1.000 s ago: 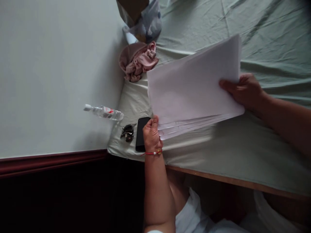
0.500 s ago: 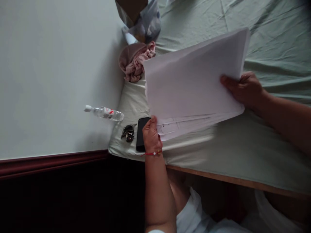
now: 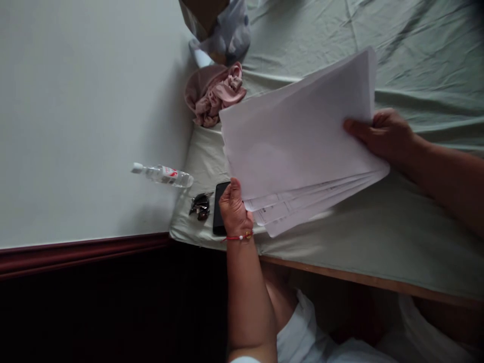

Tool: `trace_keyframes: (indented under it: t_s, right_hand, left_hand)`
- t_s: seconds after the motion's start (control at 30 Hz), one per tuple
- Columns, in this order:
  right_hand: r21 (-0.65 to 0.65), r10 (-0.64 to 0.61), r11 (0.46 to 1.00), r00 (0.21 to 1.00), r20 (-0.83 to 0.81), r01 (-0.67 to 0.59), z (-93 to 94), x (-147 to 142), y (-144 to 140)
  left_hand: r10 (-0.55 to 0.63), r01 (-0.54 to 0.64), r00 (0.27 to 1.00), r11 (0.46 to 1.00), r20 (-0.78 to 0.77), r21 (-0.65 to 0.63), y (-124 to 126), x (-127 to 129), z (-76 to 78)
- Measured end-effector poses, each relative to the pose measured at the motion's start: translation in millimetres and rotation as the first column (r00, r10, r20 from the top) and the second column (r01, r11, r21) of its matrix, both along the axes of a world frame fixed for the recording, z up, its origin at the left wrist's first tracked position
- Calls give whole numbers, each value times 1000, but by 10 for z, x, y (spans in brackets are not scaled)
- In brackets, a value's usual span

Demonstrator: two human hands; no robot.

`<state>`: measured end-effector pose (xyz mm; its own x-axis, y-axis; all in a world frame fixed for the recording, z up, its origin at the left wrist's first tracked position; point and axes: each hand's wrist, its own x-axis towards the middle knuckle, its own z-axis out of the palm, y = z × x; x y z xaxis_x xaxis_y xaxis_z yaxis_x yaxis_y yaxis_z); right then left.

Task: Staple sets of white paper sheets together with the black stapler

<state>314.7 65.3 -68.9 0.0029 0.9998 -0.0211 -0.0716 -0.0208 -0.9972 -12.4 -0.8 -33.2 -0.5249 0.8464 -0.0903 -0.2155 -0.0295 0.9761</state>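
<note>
A stack of white paper sheets (image 3: 298, 136) is held tilted above the bed between both hands. The top sheet looks blank, while printed lines show on the sheets fanned out along the near edge. My left hand (image 3: 236, 212), with a red string bracelet (image 3: 239, 237) at the wrist, is closed on the lower left corner. On the right edge, my right hand (image 3: 385, 136) grips the stack, thumb on top and the other fingers mostly hidden beneath. Partly behind my left hand lies a black phone-like object (image 3: 220, 212).
A clear plastic bottle (image 3: 162, 174) with a white cap and a bunch of keys (image 3: 200, 205) are at the left, by the wall (image 3: 86, 116). Crumpled pink cloth (image 3: 215, 98) and a plastic bag (image 3: 234, 35) lie farther back on the green bedsheet (image 3: 427, 217).
The sheets have fanned out more along the near edge, with lower ones sticking out further toward me. The stack's top right corner has shifted slightly left and down.
</note>
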Motion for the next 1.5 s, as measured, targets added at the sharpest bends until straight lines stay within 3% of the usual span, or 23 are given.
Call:
trace_keyframes:
  t_s: [0.13,0.37,0.5,0.63,0.77,1.07,1.2,1.33,1.5]
  right_hand:
    - [-14,-40,999,999,-3,40,40,-12,12]
    - [-64,81,995,995,58,-77,-15,41,39]
    - [-43,38,998,998,51,-36,-8,37,23]
    - [18,-55,998,998,-15,56,5,21,36]
    - [93,-71,993,996,-63,77,-18,26,63]
    - [194,28,981,993,-115,-5,-235,150,116]
    - [111,-69,991,996,-58,75,-125,97,102]
    - [58,-177,983,984,14,176,26,3,61]
    - [19,-192,981,981,8,192,84,-29,53]
  left_hand:
    - [-116,116,992,993,44,0,-10,12,48]
    - [5,-6,999,1000,48,19,27,-84,-26]
    - [-23,22,999,999,44,36,18,-43,-12]
    - [-154,154,988,988,31,-13,-27,3,51]
    - [-289,290,957,955,26,-57,-57,28,77]
    - [-210,214,976,973,56,-87,-43,71,81]
    - [-268,269,963,961,17,-73,-45,19,57]
    - [-216,216,976,974,-3,-71,-38,12,14]
    - [-158,161,986,984,49,-70,-18,23,0]
